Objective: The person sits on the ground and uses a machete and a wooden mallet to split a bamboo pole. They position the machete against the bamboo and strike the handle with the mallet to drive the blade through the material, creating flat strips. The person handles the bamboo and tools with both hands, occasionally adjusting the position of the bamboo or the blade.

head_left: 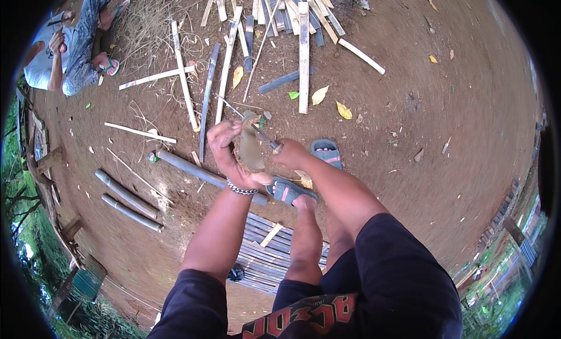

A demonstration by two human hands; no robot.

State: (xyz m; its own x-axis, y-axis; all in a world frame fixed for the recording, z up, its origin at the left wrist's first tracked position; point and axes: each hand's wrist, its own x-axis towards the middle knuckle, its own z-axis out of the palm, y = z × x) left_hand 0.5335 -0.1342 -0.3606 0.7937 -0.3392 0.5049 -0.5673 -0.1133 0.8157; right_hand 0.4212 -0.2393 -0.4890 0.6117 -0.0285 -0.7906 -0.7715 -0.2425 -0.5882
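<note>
A short brown piece of bamboo (pixel 250 149) is being gripped upright in the left hand (pixel 231 152) above the dirt ground (pixel 421 123), while the right hand (pixel 290 155) is closing around a knife (pixel 248 124) whose blade is lying against it, with sandalled feet (pixel 310 172) just below and split bamboo slats (pixel 274 23) scattered beyond.

Both bare forearms come up from the lower edge and converge mid-frame. Left hand (pixel 234 155): palm turned inward, fingers curled up and over, thumb out toward the right, closed in a cupping grip; a metal chain bracelet (pixel 241 189) sits on the wrist. Right hand (pixel 290 155): closed into a fist, knuckles facing left, wrist straight, forearm angled down-right to a dark short sleeve. The hands sit close together, not touching. Both bare legs extend forward below, sandalled feet (pixel 292 192) down.
</note>
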